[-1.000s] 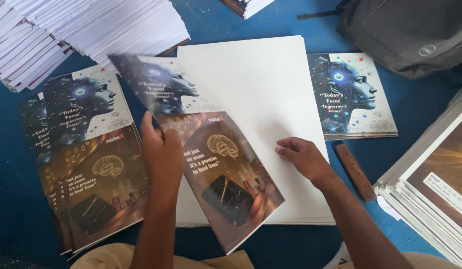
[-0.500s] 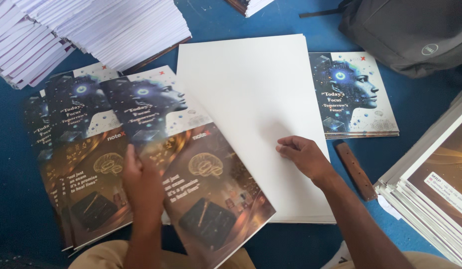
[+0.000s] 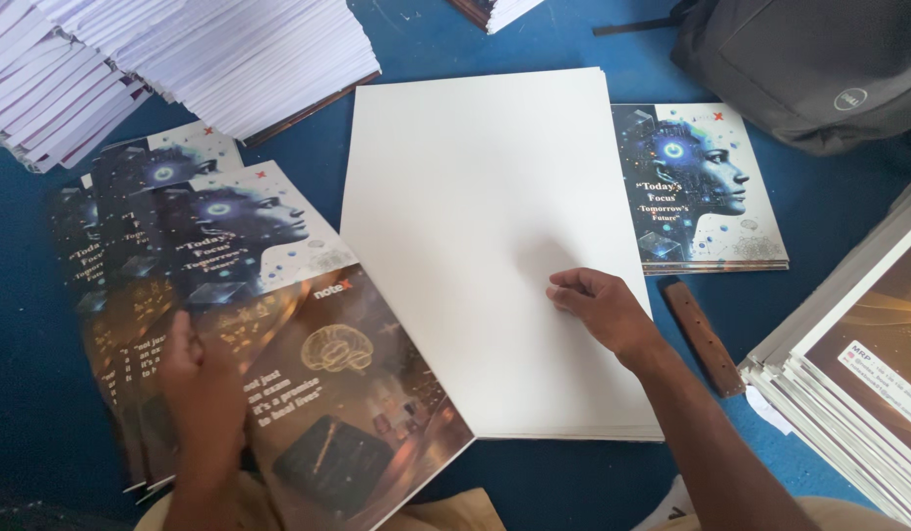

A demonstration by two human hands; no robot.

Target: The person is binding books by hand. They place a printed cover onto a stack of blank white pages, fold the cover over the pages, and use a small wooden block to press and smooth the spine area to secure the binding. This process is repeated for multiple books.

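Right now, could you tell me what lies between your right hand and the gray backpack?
The head view shows a printed cover stack between the right hand and the backpack, beside the white sheets.

hands [image 3: 205, 393] on glossy covers [image 3: 278, 324], white sheets [image 3: 485, 226]

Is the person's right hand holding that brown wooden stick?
No, the right hand rests on the white sheet stack, while the brown wooden stick lies apart on the blue floor.

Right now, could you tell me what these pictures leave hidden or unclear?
Head view only:
- Left hand: fingers hidden under its own back, grip on the printed cover sheet unclear.
- Lower covers in the fanned stack: overlapped by the ones above.
- White sheet pile: undersides unseen.
- Backpack: cut by the frame edge.
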